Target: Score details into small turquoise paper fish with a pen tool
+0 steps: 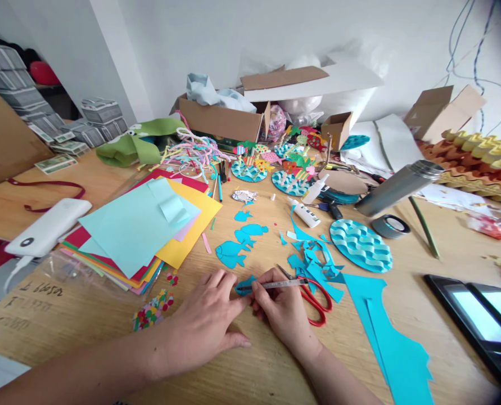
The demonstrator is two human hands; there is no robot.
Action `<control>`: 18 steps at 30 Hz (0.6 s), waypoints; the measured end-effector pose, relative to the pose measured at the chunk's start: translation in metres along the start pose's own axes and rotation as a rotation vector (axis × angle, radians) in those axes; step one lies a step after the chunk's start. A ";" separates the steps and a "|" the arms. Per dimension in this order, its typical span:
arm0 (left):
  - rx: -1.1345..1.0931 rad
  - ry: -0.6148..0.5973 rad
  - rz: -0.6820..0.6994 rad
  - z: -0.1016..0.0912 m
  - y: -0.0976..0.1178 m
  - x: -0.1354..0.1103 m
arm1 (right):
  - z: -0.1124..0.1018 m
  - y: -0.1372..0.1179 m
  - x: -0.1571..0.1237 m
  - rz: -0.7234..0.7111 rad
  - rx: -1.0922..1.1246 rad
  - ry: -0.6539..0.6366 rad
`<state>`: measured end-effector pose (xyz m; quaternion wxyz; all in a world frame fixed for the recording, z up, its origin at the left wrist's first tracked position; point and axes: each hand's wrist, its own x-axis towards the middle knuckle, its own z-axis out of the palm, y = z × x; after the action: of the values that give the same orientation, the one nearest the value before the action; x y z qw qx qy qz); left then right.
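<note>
My left hand [206, 320] lies flat on the wooden table [254, 360], fingers spread, its fingertips pressing a small blue paper fish [245, 283]. My right hand [281, 306] is closed around a silver pen [271, 285], whose tip touches that fish. Red-handled scissors [315, 301] lie just right of my right hand. More cut blue paper fish [232, 253] lie a little farther away, beside blue paper scraps [313, 261].
A stack of coloured paper [140, 230] and a white power bank [48, 226] lie at left. A blue wave disc [361, 244], glue bottle [304, 212], steel flask [396, 188] and tape roll [390, 226] sit at right. A tablet [482, 315] lies at far right; cardboard boxes [222, 118] stand behind.
</note>
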<state>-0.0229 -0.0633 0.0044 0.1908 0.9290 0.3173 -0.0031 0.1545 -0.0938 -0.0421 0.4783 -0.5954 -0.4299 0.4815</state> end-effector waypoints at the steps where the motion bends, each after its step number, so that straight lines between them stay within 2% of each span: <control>1: 0.000 0.005 0.001 0.000 0.000 0.000 | 0.000 0.001 0.000 -0.008 -0.001 0.001; 10: 0.005 0.006 0.000 0.000 -0.001 0.001 | 0.000 -0.007 -0.001 0.014 0.024 -0.013; 18: 0.015 -0.003 -0.012 -0.003 0.001 0.000 | 0.000 0.001 0.000 -0.006 -0.002 0.005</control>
<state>-0.0222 -0.0633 0.0072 0.1844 0.9283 0.3226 -0.0082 0.1548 -0.0935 -0.0428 0.4800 -0.5959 -0.4310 0.4782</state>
